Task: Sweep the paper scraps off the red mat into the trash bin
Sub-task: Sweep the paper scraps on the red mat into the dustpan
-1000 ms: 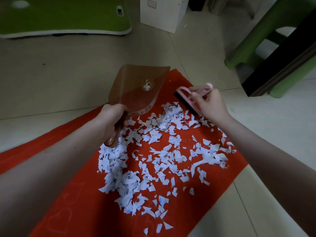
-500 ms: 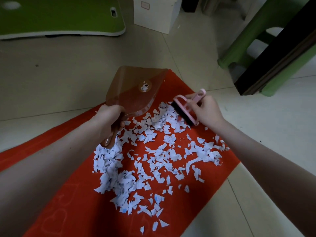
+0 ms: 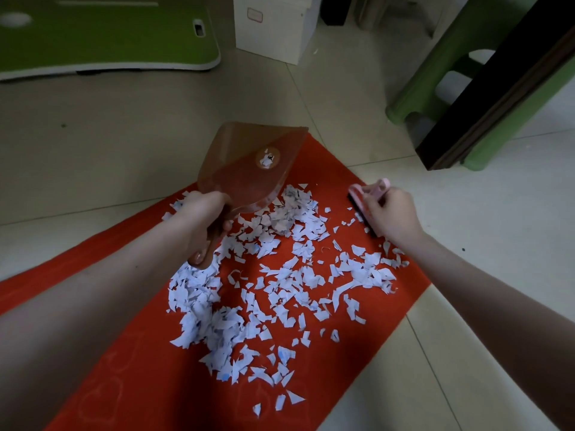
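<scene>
The left hand (image 3: pixel 207 213) is closed around the handle of a translucent brown dustpan (image 3: pixel 249 169), which is held tilted with its wide mouth pointing away, over the far end of the red mat (image 3: pixel 130 362). A small white scrap and a round mark are seen on the pan's surface. The handle end is seen below the fist, over the scraps (image 3: pixel 267 290). The right hand (image 3: pixel 389 216) is wrapped around a pink brush (image 3: pixel 368 202), with dark bristles seen at its underside; the brush is held at the mat's right edge, just beside the outer scraps. Whether the bristles are touching the mat cannot be told. White paper scraps are spread across the middle of the mat between both forearms, piled thickest under the left wrist and near the pan's rear edge, thinner toward the near end. A few scraps are lying at the mat's left edge by the left hand. The mat is laid diagonally on a pale tiled floor (image 3: pixel 466 353). Farther off, a white box (image 3: pixel 273 29), a green board (image 3: pixel 102 35) and a green stool (image 3: pixel 441 70) beside a dark panel (image 3: pixel 497 88) are seen. A trash bin cannot be made out.
</scene>
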`<state>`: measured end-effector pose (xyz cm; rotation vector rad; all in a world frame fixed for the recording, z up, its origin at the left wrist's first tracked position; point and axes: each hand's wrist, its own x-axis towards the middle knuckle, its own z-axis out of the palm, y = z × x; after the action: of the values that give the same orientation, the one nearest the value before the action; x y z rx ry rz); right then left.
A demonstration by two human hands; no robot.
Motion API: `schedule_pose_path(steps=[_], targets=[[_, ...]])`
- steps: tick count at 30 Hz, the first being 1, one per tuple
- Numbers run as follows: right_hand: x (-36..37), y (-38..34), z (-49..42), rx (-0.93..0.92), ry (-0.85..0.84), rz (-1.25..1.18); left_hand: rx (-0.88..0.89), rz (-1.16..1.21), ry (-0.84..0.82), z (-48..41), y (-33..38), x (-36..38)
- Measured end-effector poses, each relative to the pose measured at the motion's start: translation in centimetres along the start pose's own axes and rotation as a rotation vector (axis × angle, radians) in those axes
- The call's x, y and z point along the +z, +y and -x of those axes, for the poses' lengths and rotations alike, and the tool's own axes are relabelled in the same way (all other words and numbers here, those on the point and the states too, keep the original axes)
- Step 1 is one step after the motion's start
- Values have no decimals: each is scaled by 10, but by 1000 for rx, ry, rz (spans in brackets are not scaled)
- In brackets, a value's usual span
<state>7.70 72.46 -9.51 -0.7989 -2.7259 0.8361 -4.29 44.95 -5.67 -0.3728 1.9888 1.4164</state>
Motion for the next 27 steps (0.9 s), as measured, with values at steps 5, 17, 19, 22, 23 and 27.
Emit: schedule_pose_path(steps=[5,17,19,22,23,27], targets=[[-15,-26,7,-104,58,-145,18,-14,-29,9,3,8],[-20,20,26,51,49,44,32,-67,-59,9,-6,26],[-15,8,29,12,-24,-57,30,-80,-67,7,-7,29],[-21,-8,25,-30,21,-203,29,-88,-74,4,-7,30],[-27,-10,22,-36,60,-230,29,-89,-75,3,-7,30],[-45,10,18,9,181,-138,30,-74,-80,2,-6,28]])
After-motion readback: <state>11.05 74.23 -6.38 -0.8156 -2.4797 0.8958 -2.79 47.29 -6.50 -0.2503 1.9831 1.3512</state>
